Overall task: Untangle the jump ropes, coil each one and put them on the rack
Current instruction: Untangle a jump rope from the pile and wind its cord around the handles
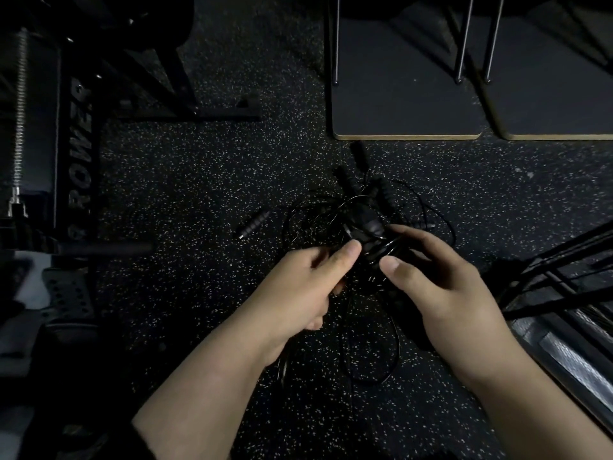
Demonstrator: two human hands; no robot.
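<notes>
Jump ropes (351, 214) lie in one tangled heap on the speckled rubber floor (205, 167), just in front of both hands; how many ropes make up the knot cannot be counted. At least five ribbed black handles show: one handle (252, 224) lies apart to the left of the heap, three stand out at its far side, and one pokes out at the right. The cords are thin, black and glossy, looping loosely; one long loop (391, 346) trails back between the forearms.

The left hand (308, 287) is curled, thumb pressed forward against the near edge of the tangle, fingers folded round cords beneath the palm. The right hand (434, 280) is half closed, its thumb and bent fingers pinching a bundle of cords at the middle of the heap. The two thumbs are near each other, not touching.

Two flat dark boards (408, 104) with pale wooden edges lie beyond, thin metal legs standing on them. A black metal frame (79, 151) lettered "POWER" stands at the left, and a wire rack (564, 280) of thin black bars sits at the right.
</notes>
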